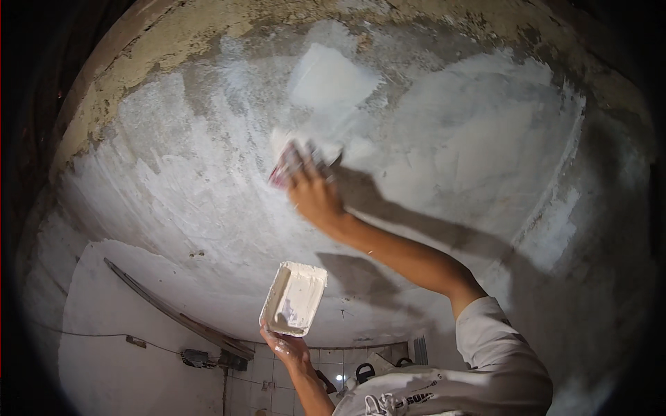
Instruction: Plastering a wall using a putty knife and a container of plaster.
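Observation:
My left hand grips the bottom end of a shallow rectangular tray. The tray is tilted so its inside shows, coated with off-white putty; white smears mark the hand. Up on the rough grey wall, my right hand presses a flat reddish spreader against the surface. Motion blurs the fingers, and they cover most of the spreader. Fresh pale putty lies just above that hand. A brighter, thicker putty patch sits higher on the wall.
Bare yellowish plaster runs along the wall's top edge. A long dark strip slants across the lower left, near a thin cable with a small box. White tiles show at the bottom. My right arm casts a shadow on the wall.

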